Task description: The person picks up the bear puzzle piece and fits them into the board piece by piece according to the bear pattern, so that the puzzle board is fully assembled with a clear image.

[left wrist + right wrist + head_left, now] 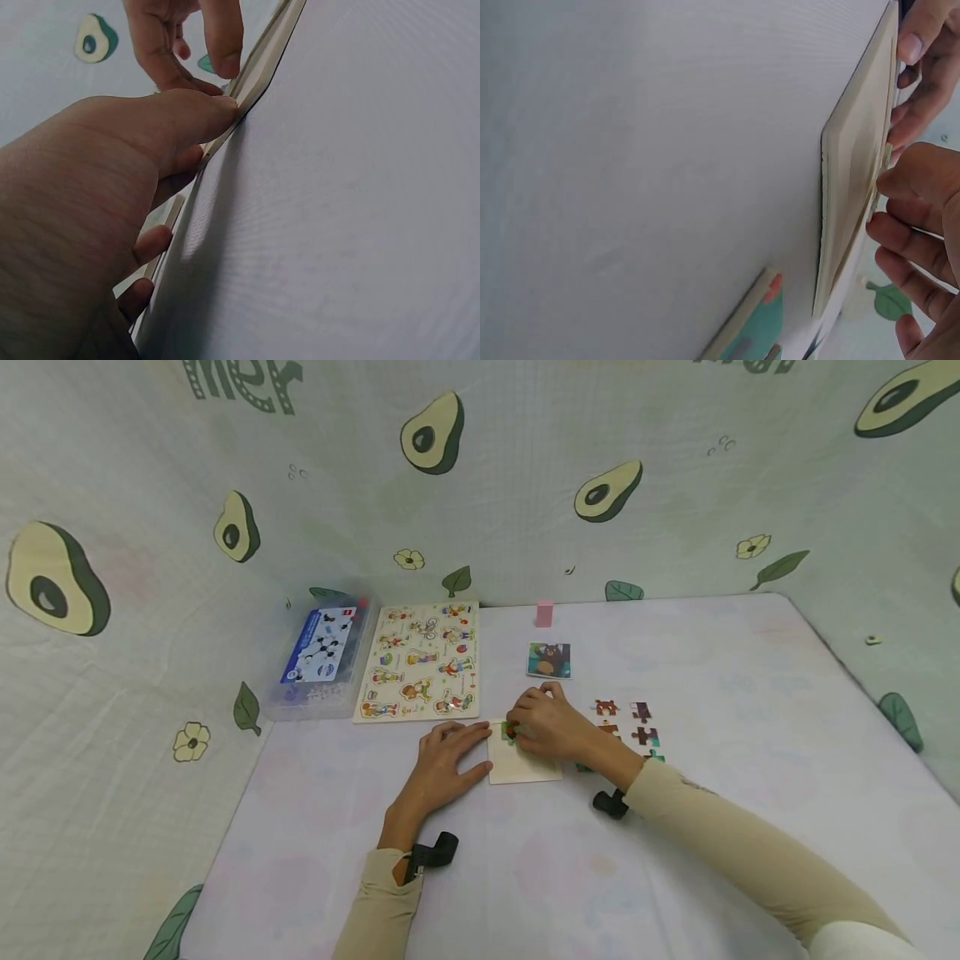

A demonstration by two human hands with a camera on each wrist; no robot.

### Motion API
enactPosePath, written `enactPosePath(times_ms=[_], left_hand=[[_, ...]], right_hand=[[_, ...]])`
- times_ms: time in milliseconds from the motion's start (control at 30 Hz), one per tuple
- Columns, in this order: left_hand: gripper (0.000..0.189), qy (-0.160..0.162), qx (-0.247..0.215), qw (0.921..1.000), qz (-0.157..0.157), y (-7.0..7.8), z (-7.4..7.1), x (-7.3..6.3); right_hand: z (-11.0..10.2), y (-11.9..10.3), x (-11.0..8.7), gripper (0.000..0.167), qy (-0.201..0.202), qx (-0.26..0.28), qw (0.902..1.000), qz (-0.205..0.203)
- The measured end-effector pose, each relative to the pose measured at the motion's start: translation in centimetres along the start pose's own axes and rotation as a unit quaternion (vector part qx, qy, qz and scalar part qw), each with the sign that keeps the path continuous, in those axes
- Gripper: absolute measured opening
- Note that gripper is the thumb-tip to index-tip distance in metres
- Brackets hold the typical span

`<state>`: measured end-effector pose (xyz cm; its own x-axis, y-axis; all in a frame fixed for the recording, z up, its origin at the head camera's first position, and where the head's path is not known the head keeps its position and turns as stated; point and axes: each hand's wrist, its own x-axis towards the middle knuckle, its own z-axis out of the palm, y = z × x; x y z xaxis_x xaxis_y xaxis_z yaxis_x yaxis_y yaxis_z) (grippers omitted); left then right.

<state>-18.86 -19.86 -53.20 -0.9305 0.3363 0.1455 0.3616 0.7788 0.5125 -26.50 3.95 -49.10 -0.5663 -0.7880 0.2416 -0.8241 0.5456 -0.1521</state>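
Presently, one green puzzle piece (507, 734), pinched by the right hand (551, 725), sits at the upper-left of the pale tray (523, 769); apparently being seated, it needs alignment, then pressing. Left hand (446, 765), fingers apart, touches tray edge; loose pieces (644, 737) lie rightward.

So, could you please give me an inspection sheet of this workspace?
Surface: pale cloth on the table.
Job's things: puzzle tray, flat; loose pieces to its right.
Clutter: box with booklet on top, figure board, bear picture, pink block.
Hands: left hand touches the tray's left edge; right hand pinches a green piece at the tray.
Cables: nothing seen.
Surroundings: avocado-print cloth behind the table.
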Motion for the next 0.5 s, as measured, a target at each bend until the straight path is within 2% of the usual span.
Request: enactPosePath(times_ms=[267, 500], left_hand=[[0.055, -0.004, 0.003, 1.0, 0.004, -0.15, 0.0, -0.05], [0.054, -0.001, 0.002, 1.0, 0.007, -0.32, 0.04, -0.05]], right_hand=[[0.18, -0.31, 0.38, 0.019, -0.014, -0.024, 0.9996, 0.0], [0.44, -0.63, 0.83, 0.014, -0.03, -0.02, 0.9994, 0.002]])
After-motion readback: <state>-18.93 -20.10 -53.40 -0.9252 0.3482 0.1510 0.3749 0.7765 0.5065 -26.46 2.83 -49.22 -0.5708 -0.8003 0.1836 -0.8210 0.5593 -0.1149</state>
